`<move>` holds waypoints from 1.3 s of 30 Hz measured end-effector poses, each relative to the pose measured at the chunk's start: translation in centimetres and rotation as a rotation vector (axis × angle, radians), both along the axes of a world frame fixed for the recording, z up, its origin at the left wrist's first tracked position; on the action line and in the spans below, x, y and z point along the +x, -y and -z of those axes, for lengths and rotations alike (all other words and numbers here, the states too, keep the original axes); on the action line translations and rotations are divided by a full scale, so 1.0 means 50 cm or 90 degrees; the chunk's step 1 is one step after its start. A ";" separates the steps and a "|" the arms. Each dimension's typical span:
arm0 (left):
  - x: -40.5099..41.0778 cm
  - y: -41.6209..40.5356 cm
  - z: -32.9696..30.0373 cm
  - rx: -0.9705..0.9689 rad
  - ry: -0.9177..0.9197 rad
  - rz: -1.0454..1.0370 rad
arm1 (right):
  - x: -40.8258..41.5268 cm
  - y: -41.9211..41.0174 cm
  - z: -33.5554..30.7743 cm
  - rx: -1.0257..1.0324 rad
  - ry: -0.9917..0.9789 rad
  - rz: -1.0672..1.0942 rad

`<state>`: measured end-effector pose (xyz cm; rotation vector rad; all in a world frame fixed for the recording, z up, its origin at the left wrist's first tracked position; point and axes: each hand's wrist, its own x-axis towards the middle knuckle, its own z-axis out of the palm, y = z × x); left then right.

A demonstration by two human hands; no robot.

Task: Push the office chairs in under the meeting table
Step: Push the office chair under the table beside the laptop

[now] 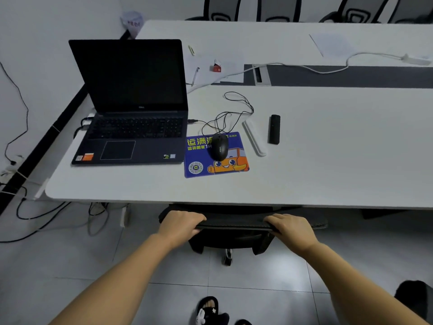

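Observation:
A black office chair [234, 225] stands right against the near edge of the white meeting table [328, 160], its seat hidden under the tabletop and only the top of its backrest and a caster showing. My left hand [180, 225] grips the left end of the backrest's top rim. My right hand [293, 228] grips the right end. Two more black chairs [253, 9] [365, 10] stand tucked in at the far side of the table.
On the table lie an open laptop [131, 102], a mouse [219, 147] on a blue pad, a black remote [274, 129] and a white power strip cable [328, 70]. Loose cables [46, 214] trail on the tiled floor at the left. A dark object [414, 299] stands at the lower right.

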<state>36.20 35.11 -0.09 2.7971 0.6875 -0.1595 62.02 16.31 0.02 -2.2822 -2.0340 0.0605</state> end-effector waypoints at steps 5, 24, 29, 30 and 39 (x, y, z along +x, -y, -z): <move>0.003 0.005 -0.012 0.000 -0.023 -0.019 | -0.007 0.002 -0.010 -0.045 -0.042 0.022; -0.133 0.323 -0.219 -0.363 0.392 -0.278 | -0.157 0.269 -0.218 0.136 -0.593 0.247; -0.201 0.473 -0.225 -0.431 0.550 -0.385 | -0.228 0.431 -0.223 0.241 -0.711 0.376; -0.204 0.494 -0.221 -0.436 0.559 -0.392 | -0.241 0.457 -0.221 0.261 -0.720 0.402; -0.192 0.561 -0.218 -0.476 0.472 -0.280 | -0.365 0.592 -0.216 0.429 -0.701 0.569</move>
